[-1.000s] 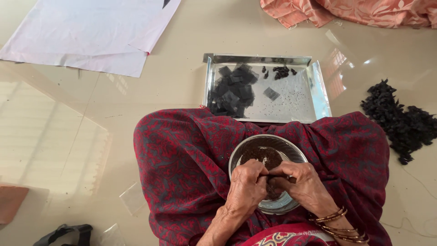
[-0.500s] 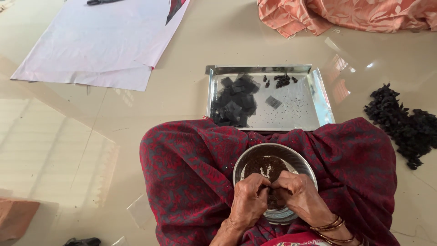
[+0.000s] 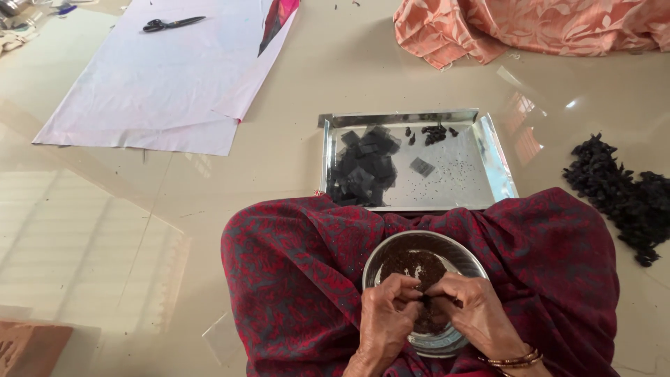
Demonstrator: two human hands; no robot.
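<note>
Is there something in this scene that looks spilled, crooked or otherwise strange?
Small dark specks lie scattered loose on the metal tray, away from the pile of dark squares. A heap of dark pieces sits directly on the floor. Both hands, left hand and right hand, meet over the steel bowl, which sits level.

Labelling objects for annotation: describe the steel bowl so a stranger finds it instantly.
Start at the red patterned cloth over the person's lap. The bowl sits on it, round and shiny, holding dark brown stuff, with both hands working above it. The nearby tray is rectangular and lies on the floor.
</note>
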